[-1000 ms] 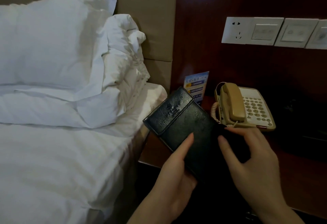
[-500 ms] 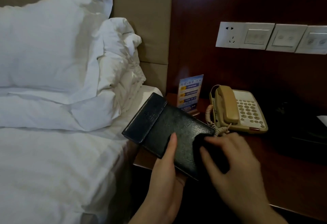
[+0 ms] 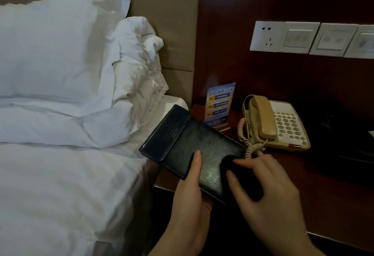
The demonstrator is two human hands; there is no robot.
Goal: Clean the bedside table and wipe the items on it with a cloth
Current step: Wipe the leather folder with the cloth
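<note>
Left hand (image 3: 190, 193) grip clamped on black folder (image 3: 194, 146); right hand (image 3: 269, 191) presses dark cloth (image 3: 238, 172). Risk: snagging phone cord (image 3: 248, 146) at 1 o'clock.

Blk folder (image 3: 194, 144), beige phone (image 3: 277, 124), wht pillows (image 3: 60, 49).

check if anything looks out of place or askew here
Nothing looks damaged or spilled. The beige corded telephone sits angled on the dark wooden bedside table, and its coiled cord trails toward the black leather folder.
</note>
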